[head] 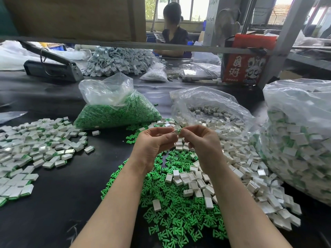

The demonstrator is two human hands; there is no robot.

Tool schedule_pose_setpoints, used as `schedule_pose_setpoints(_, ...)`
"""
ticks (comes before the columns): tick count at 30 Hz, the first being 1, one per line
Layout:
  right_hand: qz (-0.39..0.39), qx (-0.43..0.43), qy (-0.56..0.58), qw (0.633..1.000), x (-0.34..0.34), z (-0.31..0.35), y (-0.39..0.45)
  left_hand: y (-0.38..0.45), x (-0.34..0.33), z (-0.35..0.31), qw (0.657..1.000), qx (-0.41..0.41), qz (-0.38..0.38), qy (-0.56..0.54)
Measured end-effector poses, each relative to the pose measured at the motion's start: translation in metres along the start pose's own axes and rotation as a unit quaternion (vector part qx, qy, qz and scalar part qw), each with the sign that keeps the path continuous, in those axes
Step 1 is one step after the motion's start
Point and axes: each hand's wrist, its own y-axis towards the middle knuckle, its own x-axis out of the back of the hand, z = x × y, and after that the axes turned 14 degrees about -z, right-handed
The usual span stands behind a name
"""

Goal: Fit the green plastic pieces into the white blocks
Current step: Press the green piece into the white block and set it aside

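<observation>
My left hand (154, 142) and my right hand (198, 140) meet fingertip to fingertip above the table's middle. Between them they pinch a small white block with a green piece (178, 131); which hand holds which part I cannot tell. Under my forearms lies a heap of loose green plastic pieces (179, 212). Empty white blocks (189, 181) are scattered on that heap and spread off to the right. At the left lies a pile of white blocks with green pieces in them (35, 149).
A clear bag of green pieces (114, 111) stands behind the hands. An open bag of white blocks (215, 113) lies at the right, and a large bag of fitted blocks (297, 140) at the far right. A person (174, 33) sits across the black table (62, 194).
</observation>
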Motion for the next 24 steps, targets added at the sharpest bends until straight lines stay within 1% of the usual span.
schedule_pose_setpoints(6,0.012,0.038,-0.047,0.998,0.0029,-0.0015,0.003,-0.0011,0.0013,-0.0016,0.999,-0.03,-0.002,0.028)
schedule_pose_setpoints(9,0.042,0.057,-0.067,0.995,0.0031,-0.0016,0.0031,-0.0008,0.0021,-0.0016,0.999,-0.035,0.001,0.032)
schedule_pose_setpoints(12,0.081,0.07,-0.142,0.984,0.0022,-0.0031,0.0021,-0.0006,0.0019,-0.0011,0.999,-0.04,0.004,0.036)
schedule_pose_setpoints(14,0.093,0.088,-0.196,0.972,0.0011,-0.0043,0.001,0.0001,0.0029,-0.0005,0.998,-0.05,0.009,0.047)
schedule_pose_setpoints(16,0.097,0.089,-0.197,0.972,0.0002,-0.0048,-0.0002,0.0008,0.0047,-0.0002,0.996,-0.062,0.016,0.065)
schedule_pose_setpoints(18,0.097,0.08,-0.171,0.977,0.0004,-0.0047,-0.0004,0.0024,0.0064,0.0011,0.993,-0.066,0.025,0.099)
schedule_pose_setpoints(20,0.097,0.073,-0.15,0.981,0.0006,-0.005,-0.0003,0.0026,0.0076,0.0026,0.981,-0.07,0.044,0.173)
schedule_pose_setpoints(22,0.099,0.069,-0.145,0.982,-0.0002,-0.0058,-0.0004,0.0003,0.0076,0.0035,0.962,-0.072,0.093,0.246)
schedule_pose_setpoints(24,0.103,0.063,-0.151,0.981,-0.001,-0.0073,-0.0002,-0.0033,0.0056,0.0043,0.952,-0.067,0.135,0.267)
